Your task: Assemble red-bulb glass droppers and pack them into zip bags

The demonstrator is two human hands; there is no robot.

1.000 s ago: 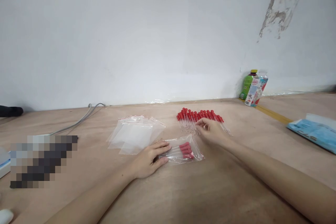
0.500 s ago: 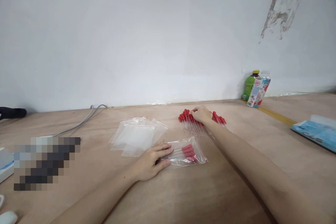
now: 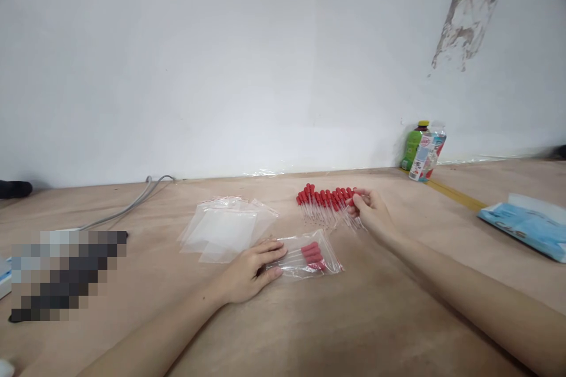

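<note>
A row of glass droppers with red rubber bulbs (image 3: 325,200) lies on the wooden table (image 3: 354,318). My right hand (image 3: 370,212) is at the row's right end, fingers curled round a few droppers. In front lies a clear zip bag (image 3: 309,259) with several red-bulbed droppers inside. My left hand (image 3: 252,271) rests flat on that bag's left edge, fingers stretched out, pinning it to the table.
A stack of empty clear zip bags (image 3: 225,227) lies left of the droppers. Two bottles (image 3: 422,150) stand against the white wall. A blue packet (image 3: 526,224) lies at the right, a grey cable (image 3: 132,203) at the left.
My right hand moved from the front of the dropper row up onto its top, then to its right end, where it closed on a few droppers. My left hand stayed on the bag.
</note>
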